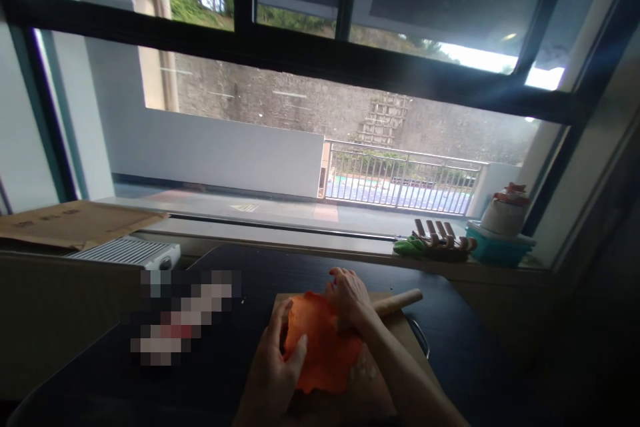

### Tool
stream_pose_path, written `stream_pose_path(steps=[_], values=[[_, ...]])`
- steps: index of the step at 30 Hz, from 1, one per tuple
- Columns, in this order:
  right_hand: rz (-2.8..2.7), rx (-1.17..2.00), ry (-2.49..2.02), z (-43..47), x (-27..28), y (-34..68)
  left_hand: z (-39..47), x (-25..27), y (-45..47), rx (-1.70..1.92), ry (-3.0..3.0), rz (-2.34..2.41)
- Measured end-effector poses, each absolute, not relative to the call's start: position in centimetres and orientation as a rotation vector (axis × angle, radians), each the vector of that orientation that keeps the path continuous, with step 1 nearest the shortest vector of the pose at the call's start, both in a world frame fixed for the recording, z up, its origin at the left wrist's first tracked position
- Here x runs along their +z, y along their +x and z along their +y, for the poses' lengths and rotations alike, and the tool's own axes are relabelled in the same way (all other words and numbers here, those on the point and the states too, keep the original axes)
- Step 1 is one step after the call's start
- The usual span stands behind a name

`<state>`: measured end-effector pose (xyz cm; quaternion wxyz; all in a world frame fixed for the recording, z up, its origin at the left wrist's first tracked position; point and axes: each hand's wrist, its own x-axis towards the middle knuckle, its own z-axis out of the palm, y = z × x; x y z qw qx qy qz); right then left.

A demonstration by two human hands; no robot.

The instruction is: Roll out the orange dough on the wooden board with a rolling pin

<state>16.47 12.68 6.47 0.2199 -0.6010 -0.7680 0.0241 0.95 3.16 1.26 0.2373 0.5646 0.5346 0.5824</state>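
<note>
A thin, ragged-edged sheet of orange dough (325, 347) lies over a wooden board (383, 393); I cannot tell whether it is modelling dough or food. My left hand (277, 353) is at the sheet's left edge, thumb on top and fingers around the rim, gripping it lightly. At the upper right edge is my right hand (347, 297), its fingers loosely bent and apart, the heel of the hand close to the sheet. Its thumb is hidden. Behind my right wrist a pale rolling pin (407, 299) lies slanted across the board, partly covered by my arm.
The dark table (220, 373) carries a pixelated, unreadable patch on the left. A brown paper envelope (75, 223) rests by a white slatted unit (130, 253). On the windowsill at right are a teal box (493, 247) and a brown slatted object (443, 237). Small pale crumbs (367, 370) dot the board.
</note>
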Motion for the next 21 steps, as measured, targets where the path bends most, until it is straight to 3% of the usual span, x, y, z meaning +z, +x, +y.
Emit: stream_pose_path(steps=[5, 14, 21], values=[[-2.153, 0.099, -1.723, 14.4, 6.9, 15.6, 3.5, 0.9, 0.7, 1.613, 1.556, 1.473], [-1.970, -0.048, -1.716, 7.1, 4.8, 18.5, 3.5, 1.1, 0.9, 1.602, 1.547, 1.429], [-1.989, 0.042, -1.792, 13.2, 6.0, 16.1, 3.7, 0.4, 0.7, 1.617, 1.548, 1.449]])
